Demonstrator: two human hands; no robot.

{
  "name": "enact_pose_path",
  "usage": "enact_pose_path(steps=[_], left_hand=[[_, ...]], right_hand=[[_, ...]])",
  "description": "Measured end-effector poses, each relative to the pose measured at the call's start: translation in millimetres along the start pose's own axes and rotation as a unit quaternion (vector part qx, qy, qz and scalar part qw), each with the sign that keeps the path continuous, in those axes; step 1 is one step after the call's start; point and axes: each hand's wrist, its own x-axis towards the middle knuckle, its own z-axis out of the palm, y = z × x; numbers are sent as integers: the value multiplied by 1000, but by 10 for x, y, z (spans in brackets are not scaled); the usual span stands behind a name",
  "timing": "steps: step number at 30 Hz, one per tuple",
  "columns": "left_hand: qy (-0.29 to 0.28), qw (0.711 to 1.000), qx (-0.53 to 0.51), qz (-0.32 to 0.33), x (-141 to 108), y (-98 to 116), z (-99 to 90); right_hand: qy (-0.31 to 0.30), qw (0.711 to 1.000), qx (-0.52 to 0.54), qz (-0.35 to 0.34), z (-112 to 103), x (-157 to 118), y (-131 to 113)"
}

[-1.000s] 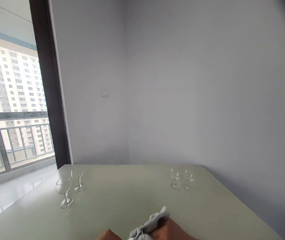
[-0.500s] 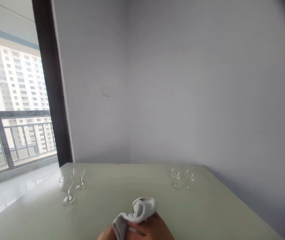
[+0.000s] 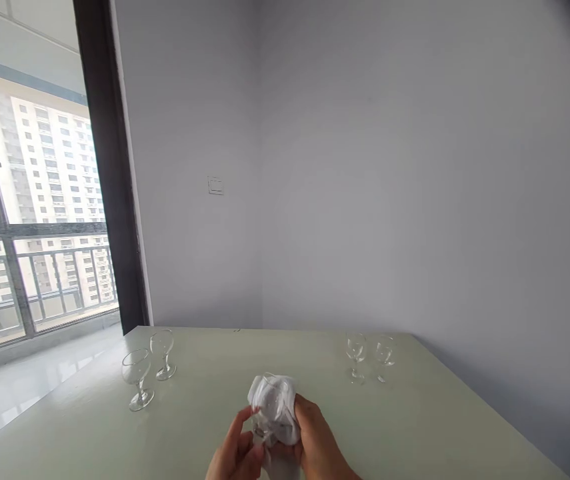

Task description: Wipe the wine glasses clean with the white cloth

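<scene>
Low in the middle of the view both my hands hold a small stemmed glass (image 3: 267, 399) wrapped in a white cloth (image 3: 285, 417). My right hand (image 3: 317, 443) presses the cloth around the bowl from the right. My left hand (image 3: 237, 453) grips the glass near its stem from the left, fingers pointing up. The lower parts of both hands run out of the picture.
On the pale table (image 3: 205, 413) stand two clear stemmed glasses at the left (image 3: 137, 380) (image 3: 163, 353) and two smaller glasses at the far right (image 3: 355, 357) (image 3: 385, 357). Grey walls meet behind the table; a dark-framed window (image 3: 29, 200) is at left.
My hands rose from the bottom edge and lifted the cloth, which now wraps a glass held upright. The view shifted slightly right.
</scene>
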Motion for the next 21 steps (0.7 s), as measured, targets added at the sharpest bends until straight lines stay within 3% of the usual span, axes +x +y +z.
enact_pose_path(steps=[2, 3, 7, 10, 13, 15, 17, 19, 21], left_hand=[[28, 997, -65, -20, 18, 47, 111], [39, 995, -87, -25, 27, 84, 159], [91, 986, -129, -46, 61, 221, 254], [93, 983, -139, -72, 90, 268, 222], [94, 976, -165, -106, 117, 316, 166], [111, 969, -192, -107, 132, 366, 143], [123, 967, -198, -105, 143, 414, 136], [130, 970, -174, -106, 152, 431, 135], [131, 975, -145, -103, 159, 408, 128]], right_hand=[[63, 982, -115, -135, 15, 12, 69], [95, 958, -179, -201, 10, 21, 97], [113, 832, -358, -408, -5, 42, 178], [110, 748, -483, -441, 53, 26, 228], [133, 637, -623, -433, 125, 11, 282], [112, 600, -670, -422, 152, 12, 310], [55, 628, -667, -398, 158, 13, 318], [-16, 700, -621, -352, 141, 8, 296], [-73, 794, -539, -272, 102, -5, 238]])
